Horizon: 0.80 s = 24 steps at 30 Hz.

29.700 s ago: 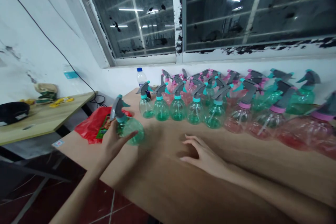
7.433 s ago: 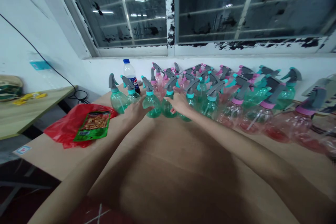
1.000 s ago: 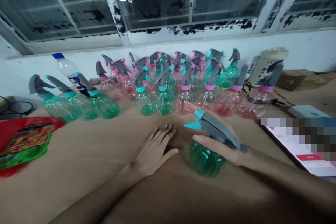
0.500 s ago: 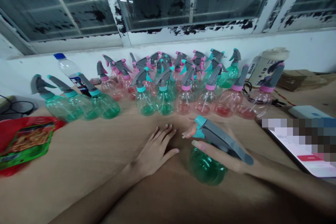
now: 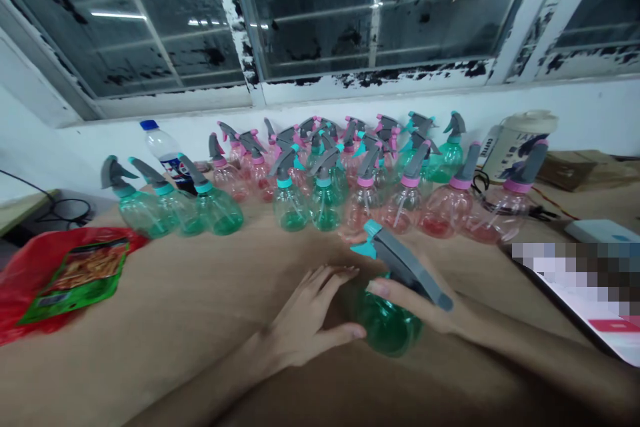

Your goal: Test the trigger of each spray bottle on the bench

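Observation:
A green spray bottle [image 5: 391, 327] with a grey and turquoise spray head stands before me, its nozzle turned to the left. Around its neck, just under the head, my right hand [image 5: 425, 303] is wrapped, thumb in front and the other fingers mostly hidden behind. My left hand [image 5: 313, 313] is beside the bottle on its left, fingers apart and slightly curved, thumb tip close to the green body; whether it touches I cannot tell. Behind the hands runs a front row of green spray bottles [image 5: 223, 213] and pink spray bottles [image 5: 440, 213].
More spray bottles crowd behind, by the wall. A blue-capped drink bottle [image 5: 167, 157] and a printed cup [image 5: 520, 140] stand among them. At left lies a red plastic bag [image 5: 25, 257] with a snack packet [image 5: 85, 273] on it; at right, a lit screen [image 5: 595, 307] and a white box [image 5: 603, 232].
My left hand has lifted from the tabletop and moved right, towards the green spray bottle. My right hand still grips that bottle. The view has shifted, so the background sits lower.

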Tool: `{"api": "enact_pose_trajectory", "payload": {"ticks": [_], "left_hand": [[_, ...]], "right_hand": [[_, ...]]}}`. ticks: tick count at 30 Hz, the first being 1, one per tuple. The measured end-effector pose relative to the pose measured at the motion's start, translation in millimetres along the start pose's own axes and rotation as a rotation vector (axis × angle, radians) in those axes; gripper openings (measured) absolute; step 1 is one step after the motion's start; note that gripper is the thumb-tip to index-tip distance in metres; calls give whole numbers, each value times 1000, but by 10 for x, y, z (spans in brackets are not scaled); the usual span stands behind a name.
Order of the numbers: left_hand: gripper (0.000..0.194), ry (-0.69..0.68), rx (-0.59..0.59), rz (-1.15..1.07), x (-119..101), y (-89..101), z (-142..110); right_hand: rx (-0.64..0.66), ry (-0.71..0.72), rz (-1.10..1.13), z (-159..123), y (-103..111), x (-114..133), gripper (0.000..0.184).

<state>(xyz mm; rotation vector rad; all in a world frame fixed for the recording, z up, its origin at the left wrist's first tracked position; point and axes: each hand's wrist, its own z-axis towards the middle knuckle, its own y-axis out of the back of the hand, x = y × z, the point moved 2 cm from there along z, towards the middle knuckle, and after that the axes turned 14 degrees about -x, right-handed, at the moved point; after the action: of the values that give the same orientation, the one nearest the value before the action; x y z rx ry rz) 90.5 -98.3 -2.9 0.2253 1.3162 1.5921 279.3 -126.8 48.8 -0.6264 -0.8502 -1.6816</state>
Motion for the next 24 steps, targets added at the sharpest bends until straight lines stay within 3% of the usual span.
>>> {"api": "enact_pose_trajectory", "payload": {"ticks": [4, 9, 13, 15, 17, 21, 24], "left_hand": [[76, 80, -95, 42, -15, 94, -87], [67, 234, -243, 113, 166, 316, -324], [55, 241, -279, 68, 458, 602, -503], [53, 297, -296, 54, 667, 731, -567], [57, 345, -367, 12, 891, 841, -601], [69, 443, -491, -83, 1279, 957, -557], [78, 477, -598, -20, 1441, 981, -458]], "right_hand": [[-31, 102, 54, 122, -316, -51, 40], [-45, 186, 80, 359, -840, -83, 49], [130, 200, -3, 547, -1108, -106, 76], [251, 162, -72, 627, -1132, -132, 89], [305, 113, -148, 707, -1095, -168, 88], [123, 11, -368, 895, -978, -279, 66], [-24, 0, -632, 1026, -960, -363, 55]]}}
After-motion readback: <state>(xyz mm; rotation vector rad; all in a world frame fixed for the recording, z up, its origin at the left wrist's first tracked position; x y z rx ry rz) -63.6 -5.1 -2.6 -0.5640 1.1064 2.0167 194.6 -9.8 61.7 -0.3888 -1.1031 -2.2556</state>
